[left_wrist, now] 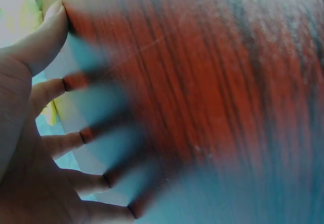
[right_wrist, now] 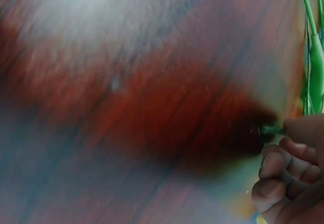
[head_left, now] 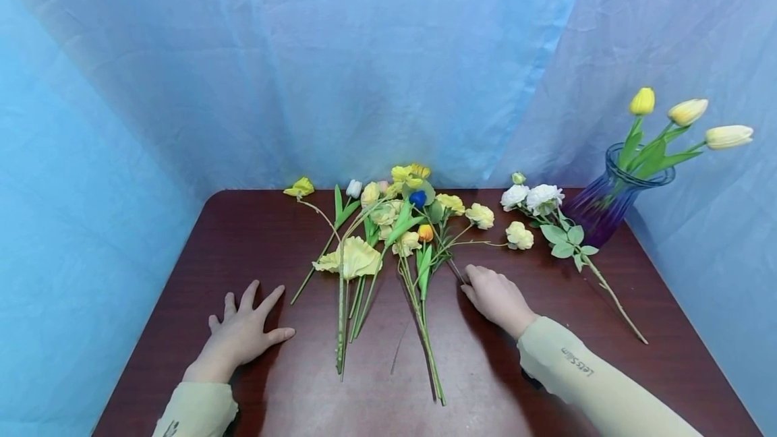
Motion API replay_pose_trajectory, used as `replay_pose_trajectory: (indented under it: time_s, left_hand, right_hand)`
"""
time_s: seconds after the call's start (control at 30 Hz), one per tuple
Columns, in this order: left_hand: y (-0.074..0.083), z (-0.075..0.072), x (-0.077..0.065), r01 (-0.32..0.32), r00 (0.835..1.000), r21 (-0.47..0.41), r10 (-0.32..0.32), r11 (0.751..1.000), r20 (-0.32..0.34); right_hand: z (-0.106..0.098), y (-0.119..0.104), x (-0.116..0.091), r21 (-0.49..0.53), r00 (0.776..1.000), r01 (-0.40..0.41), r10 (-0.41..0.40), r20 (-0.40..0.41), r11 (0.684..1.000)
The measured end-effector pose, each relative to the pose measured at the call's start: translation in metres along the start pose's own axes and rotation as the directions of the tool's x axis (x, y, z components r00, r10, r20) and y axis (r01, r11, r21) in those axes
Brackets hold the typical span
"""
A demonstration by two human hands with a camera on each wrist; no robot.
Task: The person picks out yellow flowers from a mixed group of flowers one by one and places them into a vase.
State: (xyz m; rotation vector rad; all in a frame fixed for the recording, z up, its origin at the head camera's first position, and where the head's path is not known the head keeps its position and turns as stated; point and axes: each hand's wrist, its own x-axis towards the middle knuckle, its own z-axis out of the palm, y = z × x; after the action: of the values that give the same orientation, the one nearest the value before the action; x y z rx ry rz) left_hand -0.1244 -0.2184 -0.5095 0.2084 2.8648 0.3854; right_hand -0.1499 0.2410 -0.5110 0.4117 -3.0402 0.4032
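Note:
My left hand (head_left: pixel 243 332) rests on the table with its fingers spread, left of the loose flowers. All five fingertips touch the dark red tabletop in the left wrist view. With my right hand (head_left: pixel 498 297) I pinch the lower end of a thin green flower stem (right_wrist: pixel 273 129) between thumb and fingers. The stem (head_left: pixel 455 270) runs up into the pile of flowers, where its bloom is hard to pick out. Nearest to that hand lie an orange tulip (head_left: pixel 425 233) and a pale yellow flower (head_left: pixel 519 236).
A blue-purple glass vase (head_left: pixel 597 204) with three tulips stands at the back right. Beside it lies a white flower branch (head_left: pixel 564 235). A large pale yellow flower (head_left: pixel 352 258), a blue bud (head_left: pixel 417 199) and several other stems lie mid-table. Blue cloth (head_left: pixel 364 73) hangs behind.

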Motion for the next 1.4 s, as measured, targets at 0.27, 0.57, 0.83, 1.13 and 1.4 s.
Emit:
replay_pose_trajectory:
  time_s: [0.27,0.57,0.83,1.13,1.4]
  left_hand:
    - [0.0,0.0,0.001,0.0,1.0,0.0,0.0,1.0,0.005]
    - [0.0,0.0,0.001,0.005,1.0,-0.002,-0.005,1.0,0.018]
    - [-0.001,-0.001,0.002,0.0,1.0,0.003,0.0,1.0,0.015]
    - [0.014,-0.007,0.001,-0.017,0.994,0.026,0.02,1.0,-0.108]
    - [0.094,-0.028,0.012,-0.319,0.799,0.128,0.339,0.939,-0.496]
  right_hand:
    - [0.001,0.001,0.0,0.098,0.999,-0.031,0.035,-0.04,0.995]
    - [-0.001,0.007,-0.007,0.134,0.994,0.011,0.003,-0.105,0.991]
    - [-0.006,0.01,-0.015,0.16,0.992,0.019,0.001,-0.124,0.987]
    - [-0.007,0.011,-0.018,0.163,0.993,0.015,0.004,-0.116,0.986]
    - [-0.01,0.011,-0.022,0.171,0.993,0.026,-0.006,-0.119,0.985]
